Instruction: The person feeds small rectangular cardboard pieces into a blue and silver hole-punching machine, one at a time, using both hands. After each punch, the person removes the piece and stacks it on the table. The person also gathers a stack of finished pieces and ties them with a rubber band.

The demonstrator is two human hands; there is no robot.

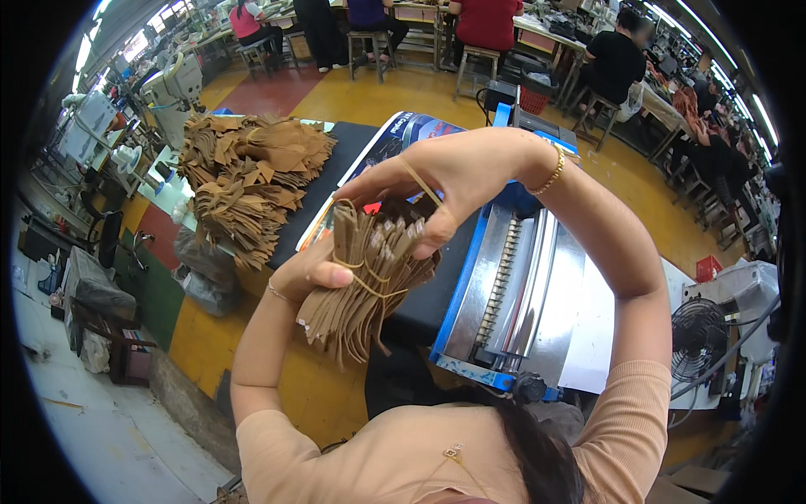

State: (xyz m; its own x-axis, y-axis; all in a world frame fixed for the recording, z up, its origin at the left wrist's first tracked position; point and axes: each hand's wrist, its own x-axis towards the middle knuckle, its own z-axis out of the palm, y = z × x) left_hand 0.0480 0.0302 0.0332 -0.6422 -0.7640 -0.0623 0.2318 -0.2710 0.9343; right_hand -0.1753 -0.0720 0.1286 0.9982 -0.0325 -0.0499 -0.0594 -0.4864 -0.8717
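A fanned bundle of brown strips (357, 290), leather-like, is held up in front of my chest. My left hand (315, 267) grips its left side, thumb across the front. Over the top end arches my right hand (445, 172), its thumb pressed against the right edge and its fingers reaching behind. A thin tan rubber band (424, 183) is stretched across my right hand between fingers and thumb. Another rubber band (382, 291) runs around the middle of the bundle. The fingertips behind the strips are hidden.
Heaps of similar brown pieces (252, 168) lie on the table ahead to the left. A blue-framed machine with metal rollers (512, 286) stands close on the right, a fan (699, 336) beyond it. A sewing machine (172, 88) is at the far left. Several people sit at far benches.
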